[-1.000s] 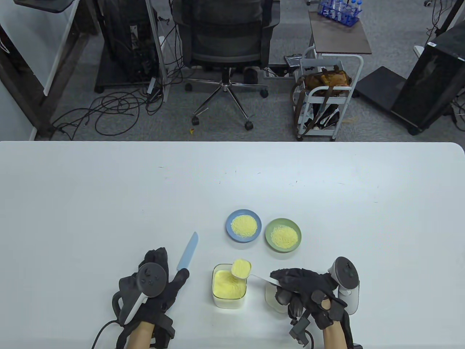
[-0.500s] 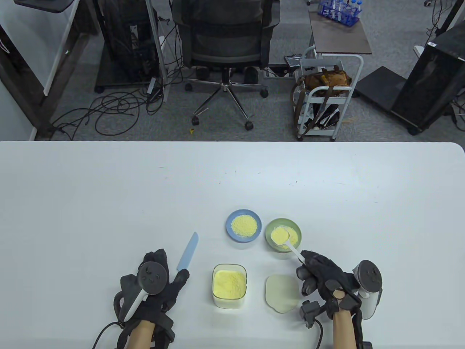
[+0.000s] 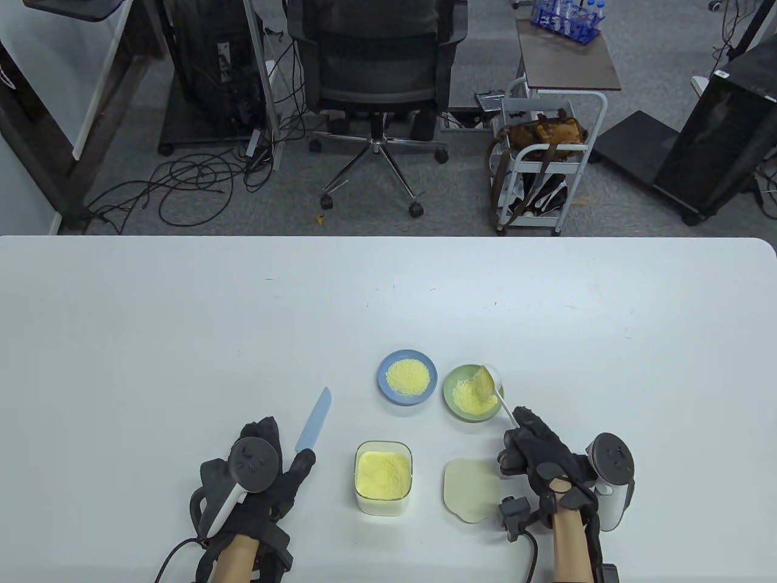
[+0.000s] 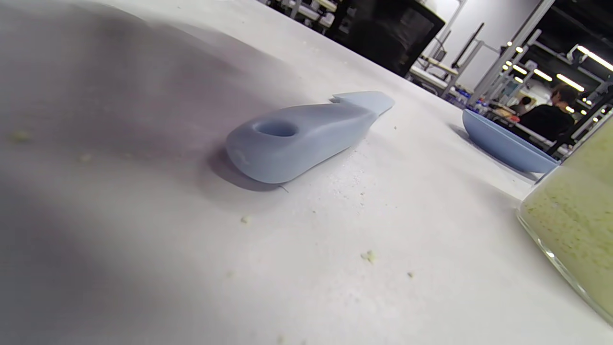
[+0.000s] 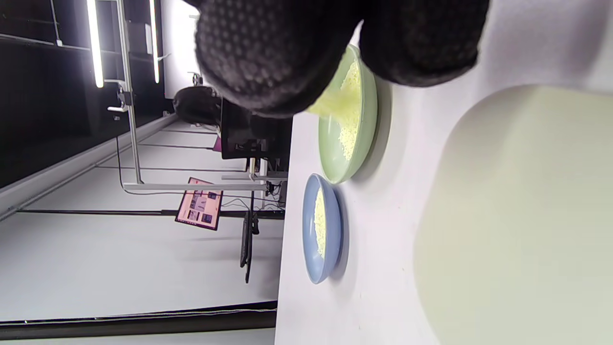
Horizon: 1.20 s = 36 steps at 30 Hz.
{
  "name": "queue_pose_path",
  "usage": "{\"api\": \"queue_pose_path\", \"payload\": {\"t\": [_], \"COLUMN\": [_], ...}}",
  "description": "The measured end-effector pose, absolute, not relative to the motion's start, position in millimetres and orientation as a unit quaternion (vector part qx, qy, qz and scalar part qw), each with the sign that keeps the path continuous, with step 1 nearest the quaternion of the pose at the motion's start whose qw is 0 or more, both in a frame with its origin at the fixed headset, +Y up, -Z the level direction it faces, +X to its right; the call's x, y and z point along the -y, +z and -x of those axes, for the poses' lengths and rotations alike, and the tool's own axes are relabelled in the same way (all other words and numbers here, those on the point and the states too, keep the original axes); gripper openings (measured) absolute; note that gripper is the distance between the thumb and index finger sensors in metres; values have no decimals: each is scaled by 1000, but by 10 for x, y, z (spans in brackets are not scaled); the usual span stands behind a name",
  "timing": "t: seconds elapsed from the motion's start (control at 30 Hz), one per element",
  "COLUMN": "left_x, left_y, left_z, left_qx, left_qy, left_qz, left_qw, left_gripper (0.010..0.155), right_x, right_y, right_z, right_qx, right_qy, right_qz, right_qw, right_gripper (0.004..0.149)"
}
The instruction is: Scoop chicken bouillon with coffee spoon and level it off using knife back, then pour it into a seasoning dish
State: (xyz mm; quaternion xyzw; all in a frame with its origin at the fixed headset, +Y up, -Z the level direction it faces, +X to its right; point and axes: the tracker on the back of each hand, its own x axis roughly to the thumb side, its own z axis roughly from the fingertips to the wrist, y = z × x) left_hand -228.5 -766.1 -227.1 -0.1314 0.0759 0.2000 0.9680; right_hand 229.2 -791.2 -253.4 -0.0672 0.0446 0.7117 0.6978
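Note:
My right hand (image 3: 523,436) pinches the handle of the white coffee spoon (image 3: 493,381) and holds it tipped on its side over the green seasoning dish (image 3: 459,415). Yellow bouillon slides out of the spoon onto the pile in that dish (image 5: 366,143). The spoon itself is hidden behind my fingers (image 5: 282,52) in the right wrist view. My left hand (image 3: 270,470) rests over the handle end of the pale blue knife (image 3: 315,419). The knife handle (image 4: 297,139) lies flat on the table with no finger round it. The glass bouillon container (image 3: 383,478) stands between my hands.
A blue dish (image 3: 407,376) with bouillon sits left of the green one. The container's pale lid (image 3: 472,489) lies flat just left of my right wrist. Loose crumbs dot the table near the knife handle. The white table (image 3: 182,340) stretches far behind the dishes.
My right hand carried the full spoon from above the container to the green dish and tipped it, so bouillon now pours out. The left hand and knife stayed put.

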Motion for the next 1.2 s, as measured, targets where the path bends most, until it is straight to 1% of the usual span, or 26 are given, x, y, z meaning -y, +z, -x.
{"api": "queue_pose_path", "payload": {"t": [0.17, 0.33, 0.5, 0.67, 0.87, 0.93, 1.0, 1.07, 1.13, 1.2], "left_x": [7662, 7666, 7667, 7668, 7659, 7627, 7573, 7515, 7462, 7459], "left_y": [-2274, -2273, -2271, -2270, -2265, -2257, -2236, -2210, -2169, -2142], "left_z": [2288, 2292, 2295, 2297, 2290, 2268, 2187, 2072, 1915, 1789], "left_qx": [-76, -76, -76, -77, -72, -45, 10, 62, 109, 138], "left_qy": [203, 205, 206, 206, 222, 267, 335, 366, 359, 342], "left_qz": [130, 128, 127, 128, 123, 103, 67, 50, 45, 55], "left_qw": [968, 967, 967, 967, 965, 957, 940, 927, 926, 928], "left_gripper": [94, 94, 94, 94, 94, 96, 97, 98, 99, 101], "right_x": [7882, 7821, 7819, 7815, 7769, 7755, 7744, 7741, 7724, 7699], "right_y": [-2533, -2524, -2532, -2539, -2507, -2497, -2487, -2483, -2479, -2471], "right_z": [-2294, -2290, -2275, -2162, -2046, -2031, -2013, -2006, -2000, -1992], "right_qx": [-39, -30, -30, -65, -104, -114, -129, -134, -133, -130], "right_qy": [715, 740, 726, 695, 685, 685, 674, 669, 672, 673], "right_qz": [64, 55, 44, -5, -35, -46, -58, -63, -70, -77], "right_qw": [695, 670, 686, 716, 721, 718, 725, 728, 725, 724], "right_gripper": [47, 47, 47, 47, 45, 45, 44, 44, 44, 44]}}
